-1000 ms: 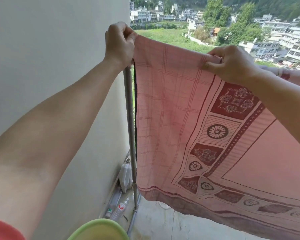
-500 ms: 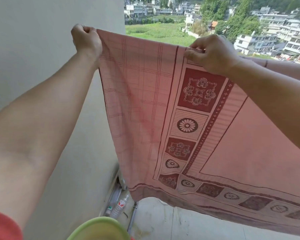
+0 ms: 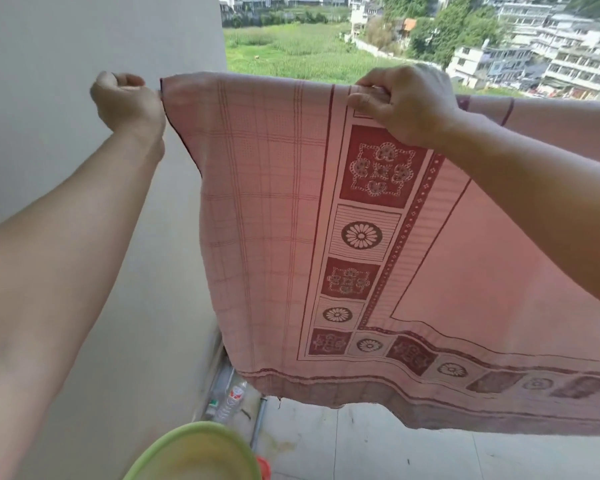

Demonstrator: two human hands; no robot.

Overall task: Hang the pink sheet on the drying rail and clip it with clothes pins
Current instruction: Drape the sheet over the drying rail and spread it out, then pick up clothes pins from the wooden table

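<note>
Two hands hold one sheet (image 3: 264,202), pink with dark red patterned borders. It is stretched flat along its top edge across the open side of a balcony, and its lower hem hangs clear of the floor (image 3: 395,452). The top edge runs straight and folds over to the far side; whether a rail lies beneath the fold cannot be told.

The left grip (image 3: 127,102) is curled tight at the top left corner, pinching the hem. The right grip (image 3: 406,102) has its fingers hooked over the top edge, clamping the cloth further along. The sheet continues right, behind that forearm.

A plain wall (image 3: 84,46) stands just left of the sheet. A metal post (image 3: 258,420) and plastic bottles (image 3: 231,400) are at the wall's foot. A green basin (image 3: 194,448) is nearest the viewer. A field (image 3: 291,46) and buildings (image 3: 534,46) lie beyond.
</note>
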